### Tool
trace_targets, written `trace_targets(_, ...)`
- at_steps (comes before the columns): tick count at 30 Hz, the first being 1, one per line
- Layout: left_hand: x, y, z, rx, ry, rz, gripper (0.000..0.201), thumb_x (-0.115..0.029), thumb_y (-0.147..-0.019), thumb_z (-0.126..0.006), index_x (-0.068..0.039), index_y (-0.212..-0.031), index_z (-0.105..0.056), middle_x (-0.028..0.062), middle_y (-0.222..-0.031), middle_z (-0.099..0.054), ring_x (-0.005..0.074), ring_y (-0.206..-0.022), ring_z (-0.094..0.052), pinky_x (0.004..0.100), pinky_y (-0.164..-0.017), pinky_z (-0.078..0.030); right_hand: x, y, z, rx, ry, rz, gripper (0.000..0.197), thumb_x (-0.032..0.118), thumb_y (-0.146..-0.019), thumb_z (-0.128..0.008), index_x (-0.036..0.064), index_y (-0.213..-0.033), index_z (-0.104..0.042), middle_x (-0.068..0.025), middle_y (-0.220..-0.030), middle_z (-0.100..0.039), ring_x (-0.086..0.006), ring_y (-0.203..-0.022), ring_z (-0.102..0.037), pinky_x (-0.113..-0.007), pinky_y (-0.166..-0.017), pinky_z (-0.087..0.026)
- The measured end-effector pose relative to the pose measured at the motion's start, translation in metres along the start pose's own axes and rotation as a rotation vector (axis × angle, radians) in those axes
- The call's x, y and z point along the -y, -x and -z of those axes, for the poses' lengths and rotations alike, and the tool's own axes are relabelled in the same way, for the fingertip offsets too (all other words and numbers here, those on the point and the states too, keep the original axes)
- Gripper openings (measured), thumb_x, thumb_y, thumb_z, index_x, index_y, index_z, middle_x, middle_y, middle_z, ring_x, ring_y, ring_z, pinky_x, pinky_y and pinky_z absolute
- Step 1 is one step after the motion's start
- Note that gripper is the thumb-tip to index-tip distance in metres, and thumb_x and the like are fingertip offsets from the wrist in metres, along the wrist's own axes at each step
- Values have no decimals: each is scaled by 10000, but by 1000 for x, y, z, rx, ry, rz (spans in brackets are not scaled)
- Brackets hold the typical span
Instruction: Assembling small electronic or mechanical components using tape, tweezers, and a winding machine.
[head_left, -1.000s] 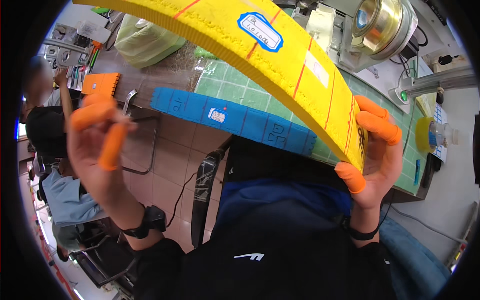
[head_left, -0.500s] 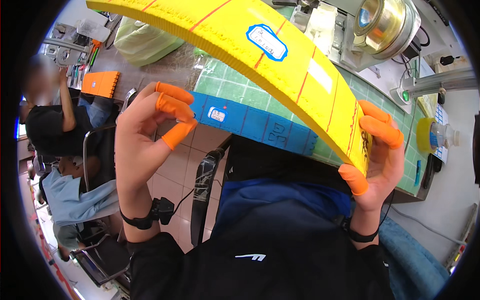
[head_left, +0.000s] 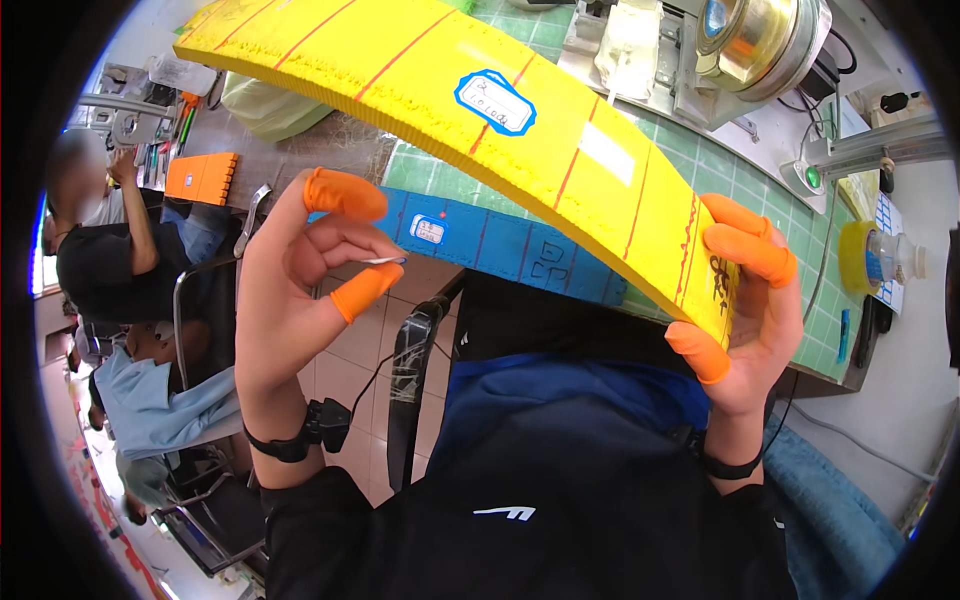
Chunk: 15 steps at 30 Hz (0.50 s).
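In my right hand (head_left: 755,295) is the right end of a long, thick yellow foam strip (head_left: 560,150), gripped between the thumb and fingers. The strip is raised and slants up to the far left, with red cross lines and a blue-edged white label. My left hand (head_left: 300,265) pinches a small, thin whitish piece (head_left: 385,261) with a dark tip, lying along the thumb; the forefinger is lifted away. Orange finger cots cover thumb and fingertips on both hands. Beneath the yellow strip, a similar blue foam strip (head_left: 490,240) lies along the table's near edge.
A green cutting mat (head_left: 690,150) covers the table. At the back right stand metal-coloured spools (head_left: 755,40) and a metal arm (head_left: 890,155); a yellow tape roll (head_left: 856,262) is at the right. A seated person (head_left: 105,235) and an orange strip (head_left: 200,178) are at the left.
The yellow strip has shifted slightly left and lower with my right hand. My left forefinger has lifted off the thumb, exposing the thin piece.
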<state>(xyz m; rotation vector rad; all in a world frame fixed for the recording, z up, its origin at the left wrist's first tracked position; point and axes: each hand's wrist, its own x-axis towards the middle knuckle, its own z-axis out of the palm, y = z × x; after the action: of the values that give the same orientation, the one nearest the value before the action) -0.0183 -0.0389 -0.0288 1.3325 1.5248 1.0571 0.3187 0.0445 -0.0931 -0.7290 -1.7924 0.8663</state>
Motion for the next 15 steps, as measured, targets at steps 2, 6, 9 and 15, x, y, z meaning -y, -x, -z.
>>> trace_targets(2, 8, -3, 4, -21, 2, -48, 292, 135, -821, -732, 28, -1078, -647, 136, -1176, -624, 178, -976, -662, 286, -909, -547, 0, 0, 0, -4, -1, -10, 670, 296, -720, -953, 3, -1231, -633, -232, -1295, -646, -298, -1157, -625, -389, -1001, -478)
trace_targets(6, 14, -4, 12, 7, -56, -105, 271, 134, -797, -739, 27, -1029, -650, 132, -1181, -629, 169, -982, -652, 283, -905, -542, 1, 0, 2, 2, 1, -8, 666, 295, -720, -951, 4, -1230, -636, -230, -1296, -647, -298, -1157, -628, -387, -997, -482)
trace_targets(9, 15, -3, 14, -10, -82, -131, 229, 104, -795, -749, 19, -981, -647, 123, -1129, -648, 169, -981, -647, 284, -884, -531, 0, 0, 0, 0, 3, -14, 663, 297, -719, -951, 4, -1226, -639, -228, -1294, -650, -299, -1154, -629, -388, -998, -481)
trace_targets(15, 24, 4, 17, -14, -72, -164, 278, 34, -815, -781, 15, -1075, -684, 77, -1029, -687, 182, -1003, -658, 313, -954, -481, -1, 0, 1, 11, 23, -6, 664, 301, -716, -954, 6, -1225, -643, -224, -1293, -653, -297, -1152, -629, -386, -996, -482)
